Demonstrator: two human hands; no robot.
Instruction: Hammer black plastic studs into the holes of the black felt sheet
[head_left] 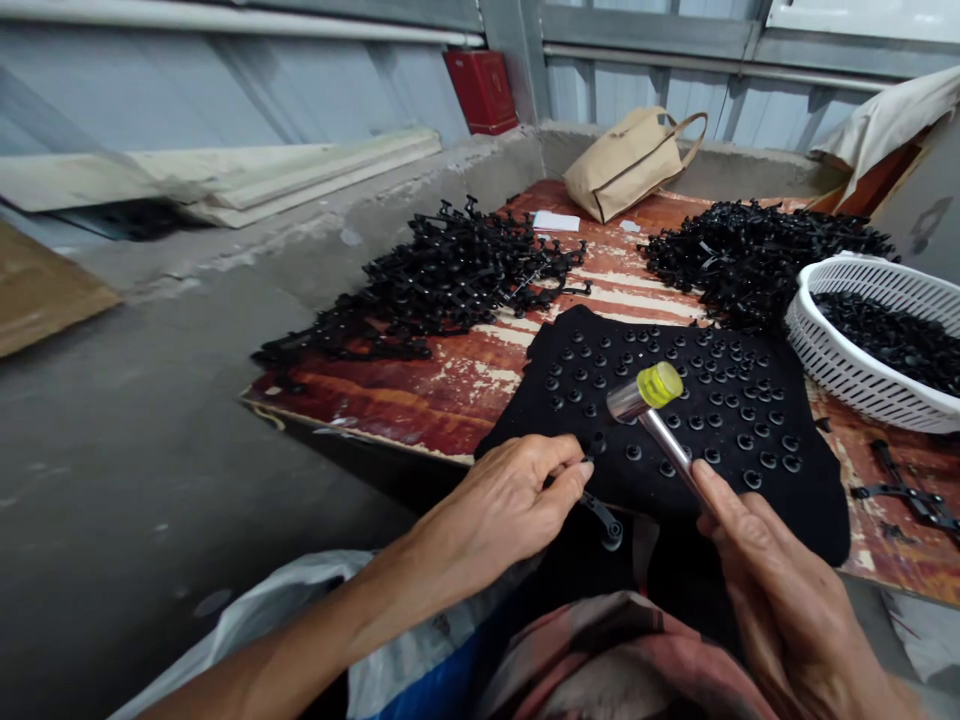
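Observation:
My left hand (536,485) pinches a black arm-like plastic part (600,517) at the near left edge of a black cloth (637,345). The part's round end hangs below my fingers, and its other end is partly hidden by them. My right hand (772,550) is wrapped round the metal handle of a mallet (660,415). Its head, with a yellow plastic face, is above the cloth, right of my left hand. Many small round black caps (752,480) with raised centres stand in loose rows on the cloth.
Black parts lie in a heap (450,270) at the left and another heap (757,250) at the back right. A white basket (814,340) holds small black pieces. Behind are a beige bag (622,170) and a red box (484,95). A jointed black part (907,490) lies right.

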